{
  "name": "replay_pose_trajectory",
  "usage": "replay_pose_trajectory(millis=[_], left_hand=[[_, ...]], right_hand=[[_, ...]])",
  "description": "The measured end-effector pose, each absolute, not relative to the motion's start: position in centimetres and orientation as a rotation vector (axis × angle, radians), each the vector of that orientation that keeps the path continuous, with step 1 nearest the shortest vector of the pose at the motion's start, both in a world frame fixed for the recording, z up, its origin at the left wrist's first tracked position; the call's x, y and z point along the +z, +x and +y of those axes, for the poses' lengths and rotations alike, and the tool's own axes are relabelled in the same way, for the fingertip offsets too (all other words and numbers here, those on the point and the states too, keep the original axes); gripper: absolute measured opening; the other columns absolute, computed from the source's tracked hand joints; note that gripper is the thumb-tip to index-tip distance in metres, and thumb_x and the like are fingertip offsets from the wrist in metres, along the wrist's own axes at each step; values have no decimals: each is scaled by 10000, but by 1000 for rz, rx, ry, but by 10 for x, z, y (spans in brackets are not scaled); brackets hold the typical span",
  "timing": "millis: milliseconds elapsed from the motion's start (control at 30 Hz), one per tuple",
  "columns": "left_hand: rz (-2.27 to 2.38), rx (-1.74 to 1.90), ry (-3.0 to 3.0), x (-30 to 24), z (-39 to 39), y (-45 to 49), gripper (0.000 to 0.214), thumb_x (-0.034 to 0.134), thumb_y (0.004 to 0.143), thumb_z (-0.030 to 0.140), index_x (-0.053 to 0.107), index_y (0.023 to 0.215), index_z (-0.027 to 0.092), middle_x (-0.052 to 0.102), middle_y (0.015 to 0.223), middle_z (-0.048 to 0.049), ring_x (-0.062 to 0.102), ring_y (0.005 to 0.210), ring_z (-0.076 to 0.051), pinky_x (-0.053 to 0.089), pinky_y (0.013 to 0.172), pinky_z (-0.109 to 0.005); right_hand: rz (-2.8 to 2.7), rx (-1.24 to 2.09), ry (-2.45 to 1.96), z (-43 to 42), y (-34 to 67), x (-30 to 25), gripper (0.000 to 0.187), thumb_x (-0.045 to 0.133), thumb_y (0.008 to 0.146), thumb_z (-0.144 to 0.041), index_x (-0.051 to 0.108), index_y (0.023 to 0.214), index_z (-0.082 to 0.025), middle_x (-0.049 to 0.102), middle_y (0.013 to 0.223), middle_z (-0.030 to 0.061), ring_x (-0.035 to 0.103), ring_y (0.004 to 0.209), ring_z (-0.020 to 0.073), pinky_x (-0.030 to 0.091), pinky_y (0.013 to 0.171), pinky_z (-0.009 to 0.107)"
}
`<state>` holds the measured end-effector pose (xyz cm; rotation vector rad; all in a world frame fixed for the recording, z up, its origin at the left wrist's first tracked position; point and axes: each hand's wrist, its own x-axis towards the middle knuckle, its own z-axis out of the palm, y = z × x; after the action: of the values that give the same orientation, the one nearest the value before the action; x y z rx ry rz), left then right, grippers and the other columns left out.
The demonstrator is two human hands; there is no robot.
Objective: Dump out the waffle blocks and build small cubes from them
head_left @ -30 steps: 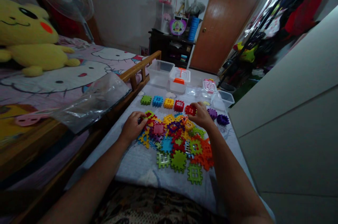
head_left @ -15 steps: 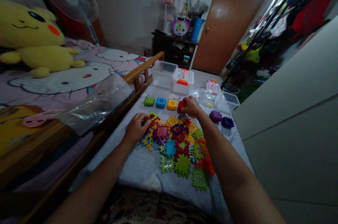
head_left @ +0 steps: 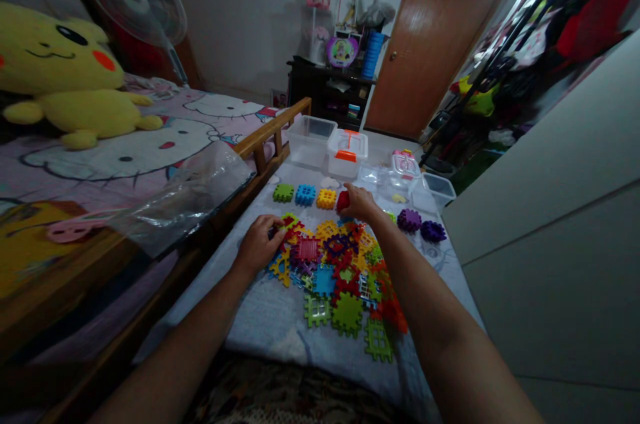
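My right hand (head_left: pixel 361 203) has its fingers closed around a stack of red interlocking plastic tiles (head_left: pixel 343 201). To its left stand similar stacks in yellow (head_left: pixel 327 198), blue (head_left: pixel 305 195) and green (head_left: pixel 283 193); purple stacks (head_left: pixel 409 220) lie beyond my right forearm. At the left edge of a mixed pile of notched tiles (head_left: pixel 324 280), my left hand (head_left: pixel 260 241) is curled, with a small dark piece partly showing between thumb and fingers. What that piece is cannot be made out. The pile mixes solid squares, window-like frames and gear-edged pieces, and my right forearm covers part of its right side.
Clear plastic bins (head_left: pixel 311 137) and a lidded box with orange clips (head_left: pixel 347 154) stand at the table's far end. A wooden bed rail (head_left: pixel 273 127) runs along the left, with a plastic bag (head_left: pixel 187 197) over it. A white cabinet (head_left: pixel 560 231) borders the right side.
My right hand has shifted very slightly left at the red stack, uncovering a bit of green beside the purple stacks. My left hand has stayed at the pile's edge.
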<state>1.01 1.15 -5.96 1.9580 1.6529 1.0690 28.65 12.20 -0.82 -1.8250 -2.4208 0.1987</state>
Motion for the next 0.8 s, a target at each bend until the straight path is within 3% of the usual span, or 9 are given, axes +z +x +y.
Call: replay_pose_trajectory(millis=[133,267,500,700,800], left_hand=[[1655,1065,1962,-61,13,9,208,524,849,365,645,922,212,632,1048,-73,598,1045,-241,470,986,-407],[1653,1080,1961,-63,13,9,191,533,844,369,637,901,218,636,1037,-71,600,1040,-241,471,988,-411],[1662,1089,1957,-62,12,10,203,529,845,375,641,897,214,630,1015,-67,605,1010,-238,482,966,-400],[1672,1076,1972,-62,13,10,207,533,843,381,642,897,213,631,1015,-67,605,1014,-241,485,965,-395],[1662,1073,1986,-62,13,11,213,534,838,387,639,895,211,632,1026,-73,600,1018,-243,485,960,-396]], right_hand=[[-2441,168,-1854,120,287,-7,580,735,712,-326,540,1247,-218,639,1247,128,570,1126,328,413,916,437],[-2451,187,-1880,119,288,-6,537,735,710,-329,558,1203,-213,643,1231,124,567,1107,320,412,905,430],[-2327,222,-1779,108,295,8,794,770,685,-350,452,1398,-204,534,1384,160,489,1243,355,401,985,465],[-2309,338,-1509,62,321,20,409,576,817,-162,608,1225,-156,656,1206,122,591,1121,243,431,998,374],[-2474,400,-1516,37,324,14,431,548,791,-62,639,1195,-180,670,1225,100,586,1140,239,405,1027,369]])
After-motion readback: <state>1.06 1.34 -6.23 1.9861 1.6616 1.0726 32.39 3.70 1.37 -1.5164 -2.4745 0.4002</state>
